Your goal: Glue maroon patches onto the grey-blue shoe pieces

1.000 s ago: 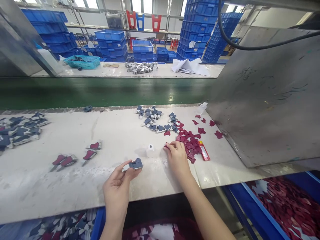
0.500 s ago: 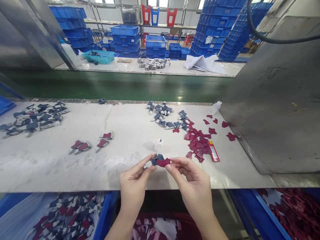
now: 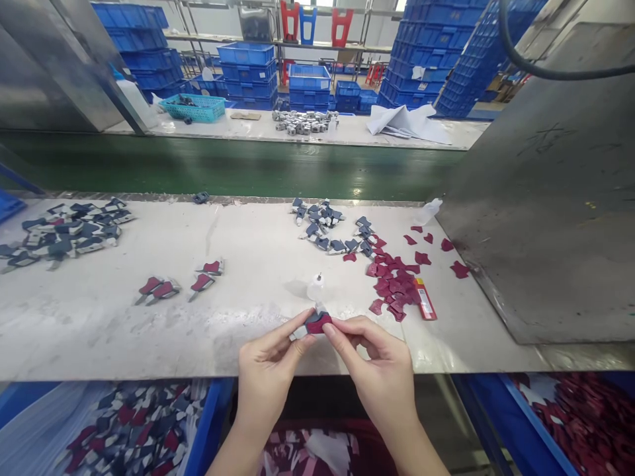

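Note:
Between my two hands, over the front of the white worktop (image 3: pixel 258 264), is a small grey-and-white plastic part (image 3: pixel 299 332). My left hand (image 3: pixel 270 367) grips this part between thumb and fingers. A dark red curved piece (image 3: pixel 318 323) lies against its face, and my right hand (image 3: pixel 380 360) pinches that piece at its right end. Just behind the hands stands a small translucent bottle with a thin dark tip (image 3: pixel 316 289). To the right is a heap of loose red pieces (image 3: pixel 394 284), beside a red packet with a yellow end (image 3: pixel 425 299).
Grey-and-white parts lie in a left pile (image 3: pixel 79 231) and a back group (image 3: pixel 322 225). Several parts with red faces (image 3: pixel 161 289) sit left of centre. Blue bins (image 3: pixel 211 423) flank me below the edge. A metal panel (image 3: pixel 540 198) bounds the right side.
The red piece has moved left from the part's edge onto its face. The part has turned, so its white end now shows at the left.

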Demonstrator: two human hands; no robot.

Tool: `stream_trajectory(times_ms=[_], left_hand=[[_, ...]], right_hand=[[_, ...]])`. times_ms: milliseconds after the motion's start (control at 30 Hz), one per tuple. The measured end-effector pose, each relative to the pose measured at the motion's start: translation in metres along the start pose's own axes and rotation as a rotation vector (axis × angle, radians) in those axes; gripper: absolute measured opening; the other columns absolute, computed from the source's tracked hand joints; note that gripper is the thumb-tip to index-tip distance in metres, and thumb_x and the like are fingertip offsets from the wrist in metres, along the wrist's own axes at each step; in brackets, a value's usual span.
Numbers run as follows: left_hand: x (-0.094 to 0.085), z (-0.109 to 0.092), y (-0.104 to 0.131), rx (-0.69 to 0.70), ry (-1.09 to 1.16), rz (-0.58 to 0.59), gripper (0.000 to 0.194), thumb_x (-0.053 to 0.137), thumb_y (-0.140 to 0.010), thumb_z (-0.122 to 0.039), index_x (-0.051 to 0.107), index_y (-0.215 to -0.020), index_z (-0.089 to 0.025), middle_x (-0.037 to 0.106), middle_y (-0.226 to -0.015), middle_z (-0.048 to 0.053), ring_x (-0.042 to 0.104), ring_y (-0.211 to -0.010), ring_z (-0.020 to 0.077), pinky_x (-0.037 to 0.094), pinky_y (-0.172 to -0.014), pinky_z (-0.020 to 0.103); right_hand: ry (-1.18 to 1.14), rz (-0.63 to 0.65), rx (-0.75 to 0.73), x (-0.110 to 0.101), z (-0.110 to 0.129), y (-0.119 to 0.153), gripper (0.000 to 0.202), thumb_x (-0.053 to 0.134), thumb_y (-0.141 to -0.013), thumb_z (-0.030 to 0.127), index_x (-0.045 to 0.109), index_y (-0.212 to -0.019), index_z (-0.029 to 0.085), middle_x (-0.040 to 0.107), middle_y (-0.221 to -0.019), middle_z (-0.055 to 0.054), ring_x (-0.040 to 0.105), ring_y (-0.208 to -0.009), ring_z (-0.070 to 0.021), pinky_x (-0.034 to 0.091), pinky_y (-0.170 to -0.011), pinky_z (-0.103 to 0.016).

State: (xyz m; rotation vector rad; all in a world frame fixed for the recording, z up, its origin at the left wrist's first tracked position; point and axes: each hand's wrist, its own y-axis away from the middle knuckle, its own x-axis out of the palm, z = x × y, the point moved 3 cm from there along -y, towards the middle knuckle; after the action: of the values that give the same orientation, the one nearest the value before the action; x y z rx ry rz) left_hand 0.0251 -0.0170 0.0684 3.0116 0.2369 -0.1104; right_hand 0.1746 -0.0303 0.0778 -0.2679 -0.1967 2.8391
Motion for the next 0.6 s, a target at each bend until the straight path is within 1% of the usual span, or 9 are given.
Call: stream_trajectory(times_ms=[67, 100, 133, 200, 333, 467, 533, 600], left_hand=[[0.0, -0.002, 0.0, -0.018, 0.039, 0.008, 0.029, 0.08, -0.07, -0.029, 0.081, -0.098, -0.021, 0.077, -0.072, 0.0, 0.069, -0.065, 0.0166, 0.059, -0.067, 0.024], [0.001, -0.002, 0.0, -0.029, 0.068, 0.011, 0.028, 0.08, -0.07, -0.028, 0.081, -0.097, -0.021, 0.079, -0.081, 0.002, 0.073, -0.075, 0.0194, 0.06, -0.074, 0.024], [0.002, -0.003, 0.0, -0.043, 0.097, 0.013, 0.028, 0.08, -0.069, -0.027, 0.081, -0.097, -0.022, 0.08, -0.09, 0.003, 0.074, -0.084, 0.0214, 0.06, -0.079, 0.025], [0.004, -0.005, 0.001, -0.071, 0.148, 0.014, 0.028, 0.08, -0.069, -0.027, 0.08, -0.097, -0.021, 0.079, -0.098, 0.005, 0.075, -0.091, 0.0237, 0.06, -0.085, 0.027], [0.008, -0.008, 0.001, -0.132, 0.212, -0.011, 0.026, 0.081, -0.069, -0.026, 0.08, -0.094, -0.02, 0.08, -0.094, 0.005, 0.075, -0.09, 0.0241, 0.06, -0.088, 0.03], [0.008, -0.008, 0.001, -0.188, 0.245, -0.004, 0.03, 0.082, -0.068, -0.027, 0.079, -0.096, -0.017, 0.08, -0.094, 0.007, 0.076, -0.09, 0.025, 0.06, -0.089, 0.032], [0.007, -0.007, 0.001, -0.192, 0.256, 0.033, 0.031, 0.083, -0.068, -0.029, 0.079, -0.096, -0.017, 0.08, -0.093, 0.009, 0.076, -0.09, 0.0257, 0.061, -0.087, 0.032], [0.006, -0.007, 0.001, -0.191, 0.293, 0.087, 0.029, 0.084, -0.068, -0.029, 0.08, -0.094, -0.017, 0.08, -0.093, 0.01, 0.076, -0.089, 0.0258, 0.061, -0.084, 0.03]], right_hand=[[0.006, 0.002, -0.03, 0.0, 0.0, 0.0, 0.007, 0.07, -0.085, 0.024, 0.074, -0.081, 0.021, 0.07, -0.073, -0.001, 0.061, -0.065, -0.0137, 0.05, -0.06, -0.024], [0.015, -0.002, -0.056, 0.001, 0.0, 0.0, 0.006, 0.07, -0.086, 0.023, 0.074, -0.081, 0.021, 0.07, -0.073, -0.001, 0.061, -0.064, -0.0134, 0.05, -0.059, -0.024], [0.03, -0.011, -0.089, 0.001, 0.0, 0.001, 0.006, 0.07, -0.086, 0.021, 0.074, -0.082, 0.021, 0.069, -0.073, -0.001, 0.061, -0.064, -0.013, 0.05, -0.059, -0.024], [0.07, -0.039, -0.175, 0.002, 0.002, 0.002, 0.006, 0.069, -0.085, 0.016, 0.074, -0.084, 0.021, 0.068, -0.072, -0.001, 0.059, -0.062, -0.0119, 0.049, -0.057, -0.024], [0.166, -0.079, -0.322, 0.004, 0.008, 0.004, 0.012, 0.068, -0.085, 0.009, 0.073, -0.087, 0.02, 0.067, -0.073, -0.001, 0.058, -0.061, -0.0116, 0.05, -0.056, -0.024], [0.233, -0.113, -0.393, 0.003, 0.012, 0.005, 0.019, 0.069, -0.083, 0.007, 0.075, -0.094, 0.022, 0.065, -0.074, -0.002, 0.059, -0.064, -0.0126, 0.051, -0.057, -0.025], [0.2, -0.122, -0.358, 0.0, 0.012, 0.005, 0.022, 0.07, -0.083, 0.009, 0.076, -0.099, 0.024, 0.063, -0.074, -0.001, 0.058, -0.062, -0.0118, 0.051, -0.055, -0.024], [0.091, -0.079, -0.237, -0.003, 0.008, 0.003, 0.024, 0.071, -0.084, 0.015, 0.075, -0.105, 0.027, 0.062, -0.079, -0.002, 0.058, -0.064, -0.0112, 0.052, -0.056, -0.023]])
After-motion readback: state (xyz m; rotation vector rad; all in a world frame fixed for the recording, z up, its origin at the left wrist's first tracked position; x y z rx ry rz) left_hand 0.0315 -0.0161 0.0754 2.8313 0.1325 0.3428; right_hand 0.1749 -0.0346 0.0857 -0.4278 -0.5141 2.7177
